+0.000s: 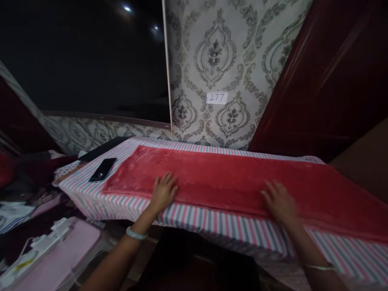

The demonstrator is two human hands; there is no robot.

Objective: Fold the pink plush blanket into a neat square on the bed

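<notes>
A folded red plush cloth (230, 178) lies lengthwise on a table covered with a pink, grey and white striped cloth (194, 220). My left hand (163, 190) rests flat on the red cloth's near edge, fingers spread, a pale bangle on the wrist. My right hand (279, 201) lies flat on the same near edge further right, a thin bangle on that wrist. Neither hand grips anything.
A black phone (103, 169) lies on the striped cloth left of the red cloth. A paper label reading 277 (216, 98) is on the patterned wall. A dark screen (85, 56) hangs at upper left. White power strips (39, 246) and piled fabric sit at lower left.
</notes>
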